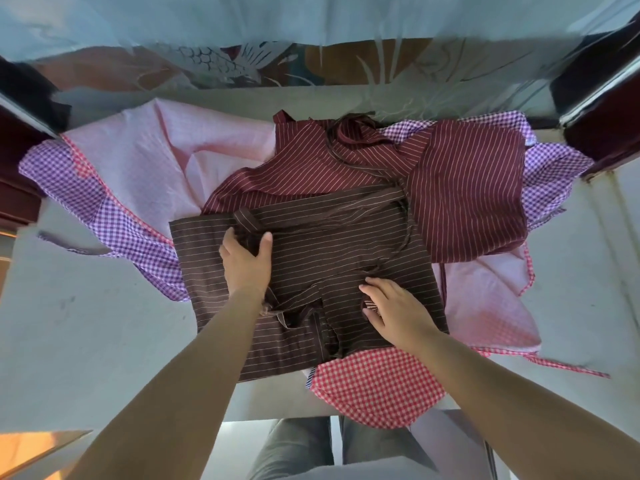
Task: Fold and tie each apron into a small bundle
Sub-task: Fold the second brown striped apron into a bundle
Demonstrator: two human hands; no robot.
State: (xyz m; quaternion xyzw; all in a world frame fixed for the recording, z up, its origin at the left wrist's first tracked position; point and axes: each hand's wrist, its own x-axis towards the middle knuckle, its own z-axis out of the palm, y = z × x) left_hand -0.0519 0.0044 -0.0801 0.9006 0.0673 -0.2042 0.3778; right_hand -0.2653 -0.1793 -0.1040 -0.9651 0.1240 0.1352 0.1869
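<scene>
Two hands: the left hand (246,259) and the right hand (394,311). Five aprons lie on one surface (86,323): one brown striped apron (311,258), one maroon striped apron (467,188), one pink apron (166,161), one purple checked apron (114,209), one red checked apron (374,386)

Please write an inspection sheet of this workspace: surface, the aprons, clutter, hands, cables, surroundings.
Surface: pale table, mostly covered by cloth.
Job's things: brown striped apron on top, partly folded, straps loose; maroon striped apron behind it; pink apron, purple checked apron and red checked apron underneath.
Clutter: nothing seen.
Hands: left hand grips a bunched strap; right hand rests flat on the brown apron.
Cables: nothing seen.
Surroundings: light curtain behind the table.
</scene>
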